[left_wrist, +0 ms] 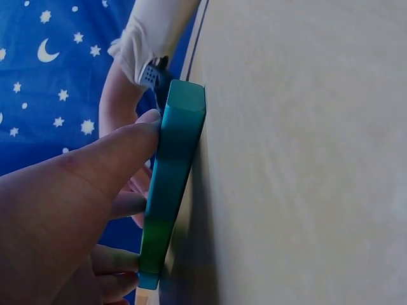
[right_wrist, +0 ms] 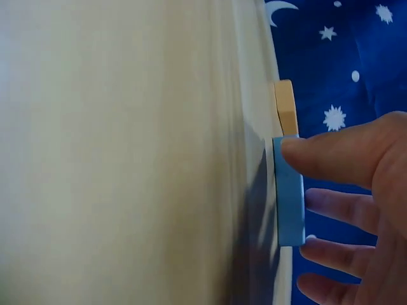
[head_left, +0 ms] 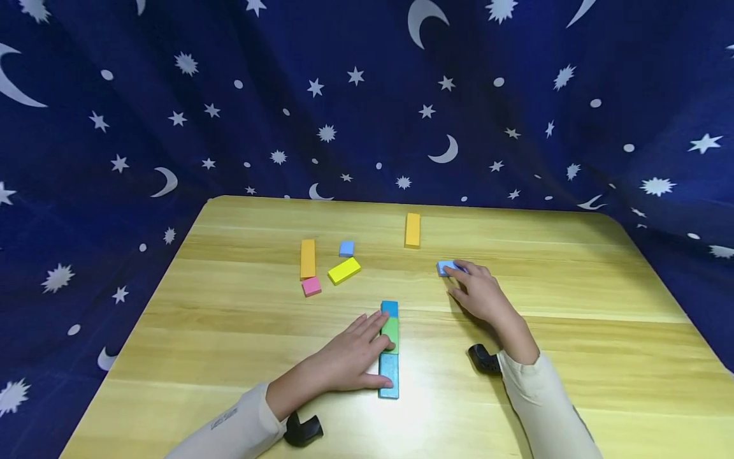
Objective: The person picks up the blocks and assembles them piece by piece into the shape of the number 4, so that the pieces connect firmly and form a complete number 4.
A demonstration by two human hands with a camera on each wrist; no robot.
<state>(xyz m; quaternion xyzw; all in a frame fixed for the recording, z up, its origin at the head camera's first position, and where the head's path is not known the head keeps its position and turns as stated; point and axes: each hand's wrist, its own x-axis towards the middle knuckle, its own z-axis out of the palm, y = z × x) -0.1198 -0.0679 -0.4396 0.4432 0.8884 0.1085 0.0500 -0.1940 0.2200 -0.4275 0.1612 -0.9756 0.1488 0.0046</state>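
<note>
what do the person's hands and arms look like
Left hand and right hand are bare. Left sleeve and right sleeve are cream-coloured, with small dark lettering on the left, too small to read. A black device shows by each cuff.

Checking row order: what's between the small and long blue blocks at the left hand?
The green block, in line between the small blue block and long blue block. It shows in the head view, partly covered by the left hand.
</note>
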